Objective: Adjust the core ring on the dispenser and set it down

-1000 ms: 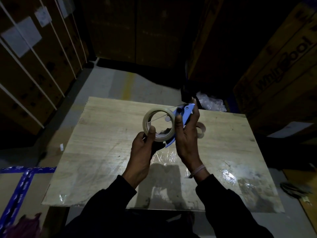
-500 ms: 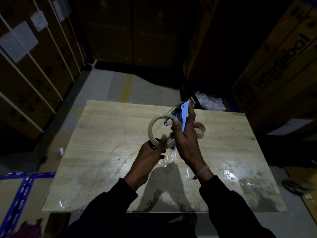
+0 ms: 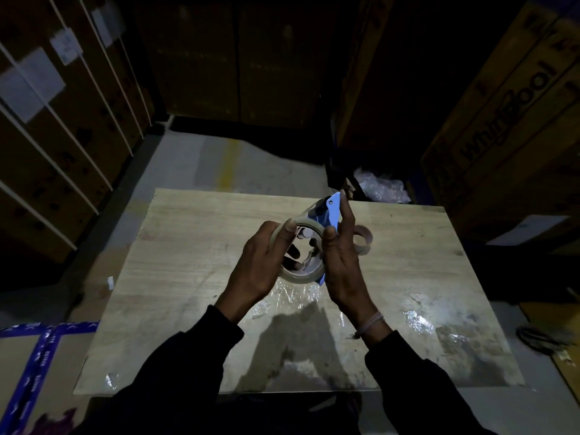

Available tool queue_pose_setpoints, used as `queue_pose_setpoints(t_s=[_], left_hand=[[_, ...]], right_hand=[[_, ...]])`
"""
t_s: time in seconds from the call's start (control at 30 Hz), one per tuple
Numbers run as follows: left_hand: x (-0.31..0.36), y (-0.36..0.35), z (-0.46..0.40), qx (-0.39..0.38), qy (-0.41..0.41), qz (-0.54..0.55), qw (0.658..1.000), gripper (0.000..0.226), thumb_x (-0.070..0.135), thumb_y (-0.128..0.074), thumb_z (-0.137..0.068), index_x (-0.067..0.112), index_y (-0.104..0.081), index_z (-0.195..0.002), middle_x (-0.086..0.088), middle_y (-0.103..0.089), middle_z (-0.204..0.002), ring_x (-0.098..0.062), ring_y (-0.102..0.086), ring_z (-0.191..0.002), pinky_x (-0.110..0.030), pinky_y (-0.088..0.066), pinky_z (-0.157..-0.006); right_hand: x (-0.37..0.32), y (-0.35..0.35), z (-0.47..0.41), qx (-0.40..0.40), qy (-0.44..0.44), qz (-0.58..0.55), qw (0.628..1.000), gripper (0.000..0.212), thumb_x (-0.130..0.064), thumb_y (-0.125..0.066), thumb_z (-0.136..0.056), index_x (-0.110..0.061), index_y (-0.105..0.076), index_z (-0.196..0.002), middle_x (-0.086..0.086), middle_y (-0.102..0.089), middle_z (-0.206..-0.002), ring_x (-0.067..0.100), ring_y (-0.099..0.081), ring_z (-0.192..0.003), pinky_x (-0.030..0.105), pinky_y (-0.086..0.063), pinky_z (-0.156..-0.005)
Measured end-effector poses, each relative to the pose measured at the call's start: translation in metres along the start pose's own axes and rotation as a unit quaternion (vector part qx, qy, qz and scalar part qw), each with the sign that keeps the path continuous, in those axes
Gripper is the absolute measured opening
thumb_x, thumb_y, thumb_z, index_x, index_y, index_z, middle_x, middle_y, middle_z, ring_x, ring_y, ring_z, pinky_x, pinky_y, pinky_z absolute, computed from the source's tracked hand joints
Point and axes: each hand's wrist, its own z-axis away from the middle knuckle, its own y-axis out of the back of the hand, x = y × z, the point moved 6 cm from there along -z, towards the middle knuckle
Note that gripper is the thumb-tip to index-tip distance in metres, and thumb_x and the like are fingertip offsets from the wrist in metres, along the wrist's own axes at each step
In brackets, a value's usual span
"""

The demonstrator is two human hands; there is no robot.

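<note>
Tape roll (image 3: pixel 302 275) held above the wooden board (image 3: pixel 188 262), my left hand (image 3: pixel 262 265) curled round it, fingers through the core. Right hand (image 3: pixel 342 265) grips the blue dispenser (image 3: pixel 329 211) against the roll. Left hand has climbed higher over the roll. Spare tape ring (image 3: pixel 363 239) behind right hand, partly hidden.

I count two hands, the left hand (image 3: pixel 255 265) and the right hand (image 3: pixel 343 262), one tape roll (image 3: pixel 303 276), one blue tape dispenser (image 3: pixel 331 211), one second tape ring (image 3: pixel 362 240) at three o'clock, and one wooden board (image 3: pixel 188 277).
</note>
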Motion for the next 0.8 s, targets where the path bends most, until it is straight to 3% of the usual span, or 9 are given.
queue_pose_setpoints(t_s=[0.03, 0.1, 0.2, 0.27, 0.4, 0.5, 0.63, 0.7, 0.8], left_hand=[[0.0, -0.002, 0.002, 0.005, 0.002, 0.005, 1.0, 0.044, 0.058, -0.045, -0.105, 0.017, -0.062, -0.1, -0.009, -0.077, -0.086, -0.02, -0.08, -0.07, -0.049, -0.06, -0.082], [0.0, -0.007, 0.006, 0.014, 0.004, 0.017, 1.0, 0.041, 0.054, -0.045, -0.107, 0.017, -0.062, -0.099, -0.01, -0.076, -0.085, -0.019, -0.079, -0.069, -0.042, -0.059, -0.077], [0.002, -0.011, 0.01, 0.025, -0.002, 0.03, 0.999, 0.039, 0.047, -0.046, -0.108, 0.013, -0.062, -0.099, -0.011, -0.074, -0.086, -0.018, -0.078, -0.068, -0.025, -0.058, -0.067], [0.005, -0.012, 0.012, 0.029, -0.011, 0.033, 0.999, 0.04, 0.046, -0.047, -0.108, 0.009, -0.061, -0.101, -0.011, -0.074, -0.086, -0.018, -0.078, -0.068, -0.027, -0.06, -0.067], [0.01, -0.013, 0.017, 0.047, -0.046, 0.039, 0.997, 0.042, 0.046, -0.047, -0.107, 0.006, -0.061, -0.105, -0.01, -0.073, -0.084, -0.019, -0.079, -0.07, -0.033, -0.062, -0.071], [0.017, -0.015, 0.023, 0.067, -0.083, 0.044, 0.993, 0.04, 0.045, -0.046, -0.108, 0.008, -0.061, -0.107, -0.007, -0.072, -0.083, -0.016, -0.075, -0.073, -0.029, -0.061, -0.069], [0.024, -0.02, 0.033, 0.081, -0.085, 0.063, 0.991, 0.044, 0.046, -0.044, -0.103, 0.006, -0.06, -0.11, -0.002, -0.071, -0.087, -0.007, -0.072, -0.079, -0.011, -0.053, -0.067], [0.02, -0.024, 0.032, 0.055, -0.067, 0.063, 0.994, 0.046, 0.051, -0.043, -0.102, 0.009, -0.058, -0.112, 0.0, -0.072, -0.093, -0.003, -0.072, -0.082, -0.012, -0.054, -0.07], [0.009, -0.025, 0.026, -0.026, -0.014, 0.025, 0.999, 0.06, 0.07, -0.038, -0.096, 0.019, -0.052, -0.124, 0.003, -0.072, -0.111, -0.007, -0.074, -0.096, -0.033, -0.061, -0.088]], right_hand=[[-0.001, 0.001, 0.002, 0.003, -0.006, -0.005, 1.0, 0.06, -0.026, -0.032, -0.117, -0.028, -0.009, -0.173, -0.004, -0.053, -0.132, 0.033, -0.059, -0.115, 0.048, -0.056, -0.096], [-0.003, 0.002, 0.005, 0.01, -0.019, -0.02, 1.0, 0.057, -0.019, -0.031, -0.119, -0.024, -0.012, -0.173, 0.0, -0.044, -0.135, 0.016, -0.052, -0.122, 0.041, -0.052, -0.094], [-0.007, 0.005, 0.011, 0.026, -0.011, -0.042, 0.999, 0.054, -0.007, -0.03, -0.118, -0.015, -0.017, -0.17, -0.022, -0.053, -0.132, -0.001, -0.035, -0.126, 0.028, -0.046, -0.089], [-0.005, 0.005, 0.011, 0.036, -0.002, -0.046, 0.998, 0.053, -0.011, -0.03, -0.119, -0.022, -0.02, -0.169, -0.029, -0.062, -0.131, 0.002, -0.053, -0.129, 0.006, -0.048, -0.097], [-0.004, 0.007, 0.011, 0.06, 0.002, -0.092, 0.994, 0.05, -0.018, -0.03, -0.118, -0.042, -0.027, -0.163, -0.011, -0.04, -0.171, -0.004, -0.047, -0.15, 0.01, -0.04, -0.112], [-0.01, 0.008, 0.009, 0.083, 0.014, -0.117, 0.99, 0.049, -0.016, -0.029, -0.118, -0.043, -0.034, -0.158, -0.025, -0.041, -0.167, 0.001, -0.04, -0.157, 0.018, -0.038, -0.121], [-0.013, 0.011, 0.008, 0.097, 0.026, -0.119, 0.988, 0.047, -0.019, -0.031, -0.115, -0.036, -0.039, -0.158, -0.022, -0.047, -0.165, 0.014, -0.042, -0.159, 0.033, -0.038, -0.129], [-0.011, 0.015, 0.007, 0.094, 0.032, -0.097, 0.99, 0.047, -0.02, -0.032, -0.116, -0.03, -0.039, -0.16, -0.023, -0.049, -0.164, 0.013, -0.044, -0.158, 0.034, -0.038, -0.129], [-0.001, 0.021, 0.006, 0.091, 0.016, -0.075, 0.993, 0.048, -0.021, -0.033, -0.116, -0.021, -0.038, -0.165, 0.004, -0.049, -0.167, 0.022, -0.047, -0.156, 0.043, -0.038, -0.128]])
